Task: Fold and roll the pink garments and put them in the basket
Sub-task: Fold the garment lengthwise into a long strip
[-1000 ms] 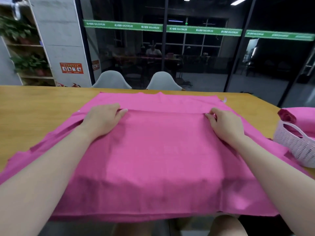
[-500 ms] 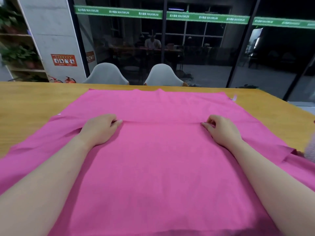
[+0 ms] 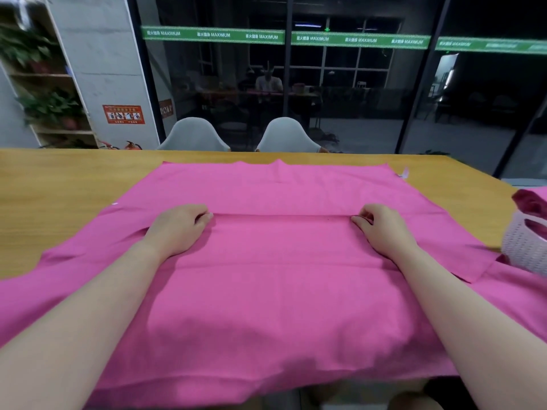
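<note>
Pinching a fold edge: left hand (image 3: 177,229) and right hand (image 3: 381,229) — fingers clamped on the garment (image 3: 275,291) spread across the desk (image 3: 59,184); basket (image 3: 527,247) at 3 o'clock.

Pink garment (image 3: 275,291) flat, partly folded; white basket (image 3: 524,247) right, holding pink.

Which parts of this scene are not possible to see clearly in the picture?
Head view only:
- Basket: cut off by the right edge; its contents show only partly.
- Fingers of the left hand and right hand: tips curled into the garment fold.
- Garment's near hem: hangs over the table edge.
- Wall sign: text too small.
</note>
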The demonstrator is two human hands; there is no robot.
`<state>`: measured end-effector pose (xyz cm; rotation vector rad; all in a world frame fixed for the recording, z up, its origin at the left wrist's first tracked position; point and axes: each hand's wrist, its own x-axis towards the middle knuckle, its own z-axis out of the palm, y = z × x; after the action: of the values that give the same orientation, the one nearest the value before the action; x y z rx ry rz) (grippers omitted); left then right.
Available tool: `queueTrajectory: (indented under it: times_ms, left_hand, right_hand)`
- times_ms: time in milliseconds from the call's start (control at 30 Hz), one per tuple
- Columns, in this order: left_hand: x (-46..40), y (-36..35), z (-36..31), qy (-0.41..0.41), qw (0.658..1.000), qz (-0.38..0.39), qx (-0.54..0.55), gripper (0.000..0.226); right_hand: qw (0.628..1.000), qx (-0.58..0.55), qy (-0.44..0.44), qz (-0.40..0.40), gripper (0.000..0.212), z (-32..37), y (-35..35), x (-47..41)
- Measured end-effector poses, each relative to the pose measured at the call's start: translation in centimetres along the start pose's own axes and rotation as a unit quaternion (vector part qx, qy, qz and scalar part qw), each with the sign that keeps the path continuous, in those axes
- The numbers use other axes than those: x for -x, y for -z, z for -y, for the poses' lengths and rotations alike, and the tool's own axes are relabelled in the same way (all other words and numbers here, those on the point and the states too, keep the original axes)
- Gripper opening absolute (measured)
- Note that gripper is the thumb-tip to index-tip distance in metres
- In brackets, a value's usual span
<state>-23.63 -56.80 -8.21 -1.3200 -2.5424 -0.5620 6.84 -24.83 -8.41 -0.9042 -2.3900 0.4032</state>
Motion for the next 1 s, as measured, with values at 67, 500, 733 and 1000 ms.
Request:
queueTrajectory:
  times_ms: [67,500,733,1000]
  left_hand:
    - [1.2,0.5,-0.1,0.001,1.0,0.004,-0.001,0.035]
    - [7.5,3.6,-1.6,0.003,1.0,0.005,0.006,0.04]
    - [1.9,6.1,-1.7,-0.039,0.994,-0.057,-0.083,0.036]
    - [-5.4,3.1,-0.6,-0.026,0.994,-0.019,-0.103,0.04]
  right_hand:
    - [1.0,0.002,-0.002,0.0,0.022,0.4,0.4,1.4]
    - [0.992,0.121,-0.002,-0.025,0.026,3.8,3.1,7.5]
    - [0.991,0.122,0.022,-0.059,0.024,5.7,5.7,2.9]
    - [0.989,0.149,0.025,-0.005,0.026,3.4,2.6,-5.4]
